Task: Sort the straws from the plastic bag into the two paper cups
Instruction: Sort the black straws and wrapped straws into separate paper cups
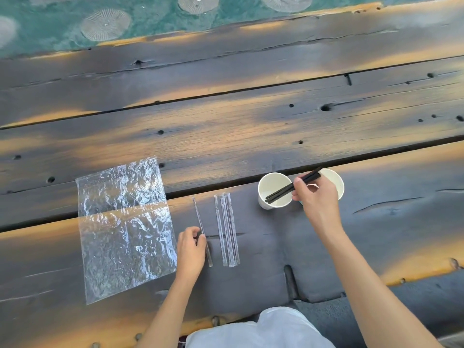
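Plastic bag (124, 227) flat on table (251, 121), far left. Just right of bag, lone wrapped straw (202, 231) under left hand (191, 249) fingertips. Right of that, bundle of wrapped straws (227, 229) lying side by side. Further right, two paper cups touching: left cup (275, 190) with dark straws (291, 188) leaning inside, right cup (335, 183) partly behind right hand (315, 197), pinching the dark straws' upper ends.

dark weathered plank table (226, 126), knots, holes, cracks, gaps between boards, orange worn patches along grain. rough near edge with a notch. beyond far edge, green floor (150, 18) with pale round ribbed discs (106, 25). soft even daylight, no hard shadows.
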The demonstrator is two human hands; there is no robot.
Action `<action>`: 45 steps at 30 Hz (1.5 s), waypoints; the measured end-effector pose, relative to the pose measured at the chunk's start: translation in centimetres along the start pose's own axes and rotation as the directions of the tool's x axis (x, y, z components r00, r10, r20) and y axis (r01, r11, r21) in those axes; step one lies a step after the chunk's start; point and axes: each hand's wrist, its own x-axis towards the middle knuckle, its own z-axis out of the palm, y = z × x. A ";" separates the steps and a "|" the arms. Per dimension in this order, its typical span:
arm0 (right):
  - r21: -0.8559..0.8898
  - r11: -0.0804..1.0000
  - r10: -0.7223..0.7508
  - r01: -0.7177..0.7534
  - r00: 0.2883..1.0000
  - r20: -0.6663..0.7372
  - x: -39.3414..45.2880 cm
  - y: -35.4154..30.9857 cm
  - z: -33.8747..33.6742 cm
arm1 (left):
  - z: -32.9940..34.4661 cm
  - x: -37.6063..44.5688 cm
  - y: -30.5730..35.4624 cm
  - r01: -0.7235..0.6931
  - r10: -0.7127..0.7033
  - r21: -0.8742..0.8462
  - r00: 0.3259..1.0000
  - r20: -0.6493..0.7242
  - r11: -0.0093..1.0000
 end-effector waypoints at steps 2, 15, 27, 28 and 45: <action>-0.063 0.998 -0.001 0.002 1.000 0.027 0.1 0.0 0.7 | 0.0 0.0 0.0 0.005 -0.005 -0.013 1.000 -0.006 1.000; 0.063 0.975 -0.209 0.214 0.975 -0.074 -3.3 -4.5 1.6 | -0.2 0.8 0.5 0.096 -0.099 -0.127 0.995 -0.023 0.987; -0.475 0.842 0.487 -0.257 0.742 0.461 -3.1 4.6 14.1 | 0.9 2.7 1.9 0.311 -0.289 -0.446 0.950 0.120 0.839; -0.433 0.851 0.493 -0.297 0.737 0.463 -3.1 5.0 14.5 | 1.1 2.7 2.2 0.330 -0.300 -0.460 0.944 0.138 0.825; -0.288 0.887 0.462 -0.361 0.701 0.543 -4.8 7.0 14.6 | 2.4 0.8 3.7 0.333 -0.271 -0.337 0.938 0.218 0.881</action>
